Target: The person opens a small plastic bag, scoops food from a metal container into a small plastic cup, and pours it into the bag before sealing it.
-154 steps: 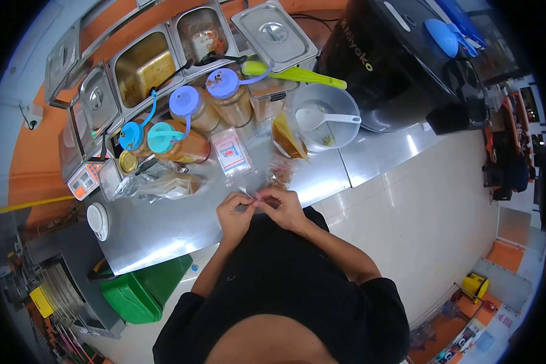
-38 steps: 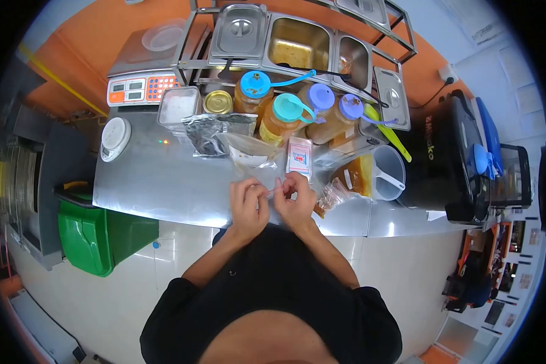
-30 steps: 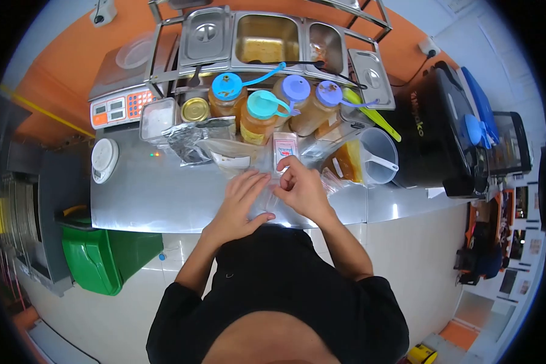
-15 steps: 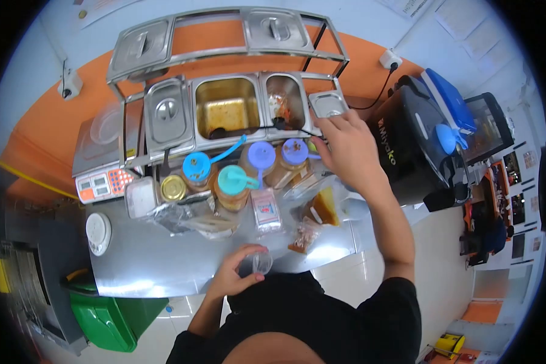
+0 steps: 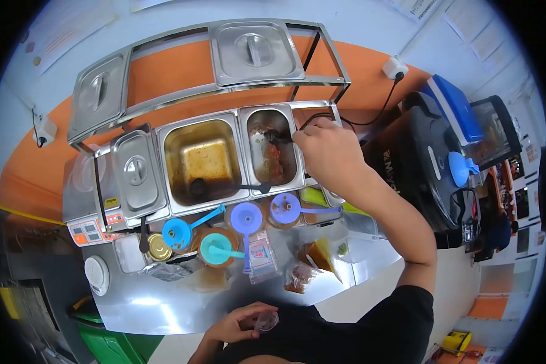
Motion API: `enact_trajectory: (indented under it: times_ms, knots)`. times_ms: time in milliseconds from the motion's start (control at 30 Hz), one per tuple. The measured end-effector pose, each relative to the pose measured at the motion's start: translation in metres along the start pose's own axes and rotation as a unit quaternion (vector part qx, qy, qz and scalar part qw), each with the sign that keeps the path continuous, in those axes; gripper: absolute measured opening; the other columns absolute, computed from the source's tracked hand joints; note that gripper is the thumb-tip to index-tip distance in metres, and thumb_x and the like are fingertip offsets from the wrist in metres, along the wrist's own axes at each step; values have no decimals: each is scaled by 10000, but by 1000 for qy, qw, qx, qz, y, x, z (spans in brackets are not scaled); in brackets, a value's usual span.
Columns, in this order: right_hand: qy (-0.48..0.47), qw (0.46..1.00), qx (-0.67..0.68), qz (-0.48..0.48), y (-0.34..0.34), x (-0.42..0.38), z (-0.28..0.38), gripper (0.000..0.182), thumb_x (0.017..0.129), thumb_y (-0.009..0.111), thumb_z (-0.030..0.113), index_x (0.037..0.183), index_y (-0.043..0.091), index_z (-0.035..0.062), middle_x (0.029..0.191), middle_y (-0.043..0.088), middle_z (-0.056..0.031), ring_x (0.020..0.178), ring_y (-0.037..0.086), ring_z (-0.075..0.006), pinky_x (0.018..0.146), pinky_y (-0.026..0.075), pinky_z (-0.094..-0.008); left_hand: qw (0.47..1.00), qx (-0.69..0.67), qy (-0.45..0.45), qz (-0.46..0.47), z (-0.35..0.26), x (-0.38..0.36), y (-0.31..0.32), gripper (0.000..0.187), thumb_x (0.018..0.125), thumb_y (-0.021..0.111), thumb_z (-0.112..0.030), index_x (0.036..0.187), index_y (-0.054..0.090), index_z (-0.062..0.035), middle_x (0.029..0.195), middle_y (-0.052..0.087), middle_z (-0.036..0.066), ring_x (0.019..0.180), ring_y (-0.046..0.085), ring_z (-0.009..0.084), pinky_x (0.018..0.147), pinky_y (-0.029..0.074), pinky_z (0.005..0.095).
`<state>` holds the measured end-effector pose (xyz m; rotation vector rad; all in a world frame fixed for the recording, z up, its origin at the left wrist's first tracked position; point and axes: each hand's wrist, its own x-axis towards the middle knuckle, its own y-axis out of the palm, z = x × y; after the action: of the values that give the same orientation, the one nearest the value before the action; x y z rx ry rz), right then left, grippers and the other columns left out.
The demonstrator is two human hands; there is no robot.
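Observation:
Near my body, my left hand holds a small clear plastic cup between thumb and fingers. My right hand is closed round the handle of a black ladle, whose bowl is inside the narrow steel pan. Reddish remains of food lie in that pan. Left of it is a wider steel pan with a brownish, oily residue and a second black ladle in it. My right hand hides most of the small lidded pan at the right end.
In front of the pans stand several jars with a blue lid, a turquoise lid and purple lids. Food bags lie on the steel counter. A black Miyako appliance stands at right; a lid rack rises behind.
My right hand has moved from the small lidded pan to the ladle in the narrow pan and closed on its handle. My view has shifted; my left hand still holds the cup.

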<state>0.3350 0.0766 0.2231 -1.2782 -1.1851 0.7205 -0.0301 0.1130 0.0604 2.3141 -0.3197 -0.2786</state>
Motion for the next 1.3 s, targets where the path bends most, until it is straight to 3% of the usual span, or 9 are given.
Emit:
enact_trajectory:
  times_ms: [100, 167, 700, 800, 867, 1000, 1067, 1167, 1300]
  knots:
    - [-70, 995, -41, 50, 2, -4, 3, 187, 706, 644, 77, 888, 643, 35, 791, 653, -108, 886, 650, -276, 691, 542, -383, 1000, -23, -2, 18, -6, 8, -4, 651, 848, 711, -96, 1405, 391, 10, 1413, 370, 96, 1314, 408, 224, 1091, 367, 365]
    - [-148, 971, 44, 181, -1, -17, 11, 192, 684, 646, 67, 862, 615, 4, 797, 638, -124, 839, 654, -291, 692, 538, -377, 1000, -3, -5, 18, -11, 12, -8, 643, 851, 702, -78, 1405, 388, 15, 1414, 368, 98, 1319, 402, 224, 1094, 363, 365]
    - [-57, 973, 179, 136, 7, -6, -13, 84, 729, 622, 93, 738, 605, 11, 642, 606, -140, 651, 638, -329, 627, 522, -433, 1000, -8, -24, 0, -14, 23, -17, 678, 865, 706, -159, 1417, 354, 16, 1409, 363, 112, 1310, 407, 240, 1073, 365, 372]
    - [-125, 945, 238, 185, 4, -8, -21, 70, 716, 625, 81, 743, 626, 17, 659, 626, -147, 645, 623, -344, 617, 514, -421, 1000, -4, -15, 23, -18, 24, -14, 682, 864, 705, -155, 1417, 347, 19, 1401, 375, 123, 1310, 406, 237, 1078, 354, 373]
    - [-79, 928, 334, 146, 3, -9, -30, 117, 713, 622, 85, 748, 659, -20, 653, 612, -218, 649, 648, -350, 609, 509, -404, 999, -12, -15, 26, -17, 22, -13, 684, 864, 704, -155, 1417, 343, 23, 1391, 386, 128, 1310, 407, 237, 1081, 349, 372]
    - [22, 878, 456, 144, 13, -11, -51, 135, 726, 632, 68, 796, 668, -41, 642, 628, -184, 610, 647, -268, 581, 496, -341, 999, -39, -11, 15, -21, 15, -7, 667, 870, 696, -154, 1409, 349, 33, 1353, 424, 144, 1299, 423, 251, 1076, 351, 380]
    - [157, 772, 591, 174, 33, -18, -60, 138, 741, 638, 43, 840, 670, -48, 664, 651, -114, 604, 633, -160, 571, 477, -273, 1000, -6, -9, -11, -36, 8, 4, 669, 852, 714, -158, 1395, 372, 34, 1340, 436, 145, 1269, 449, 257, 1062, 365, 383]
    - [250, 712, 632, 178, 29, -26, -65, 126, 761, 635, 34, 854, 667, -44, 683, 646, -52, 613, 602, -90, 557, 458, -239, 994, 99, 2, -55, -74, -8, 26, 678, 815, 752, -226, 1343, 435, 57, 1283, 494, 186, 1209, 510, 295, 1025, 400, 406]
    - [233, 744, 614, 124, 30, -36, -67, 124, 769, 638, 36, 865, 668, -38, 678, 632, -41, 604, 583, -83, 540, 441, -230, 930, 355, 76, -58, -138, -21, 48, 682, 801, 719, -384, 1279, 511, 55, 1164, 597, 230, 1062, 571, 384, 916, 439, 471]
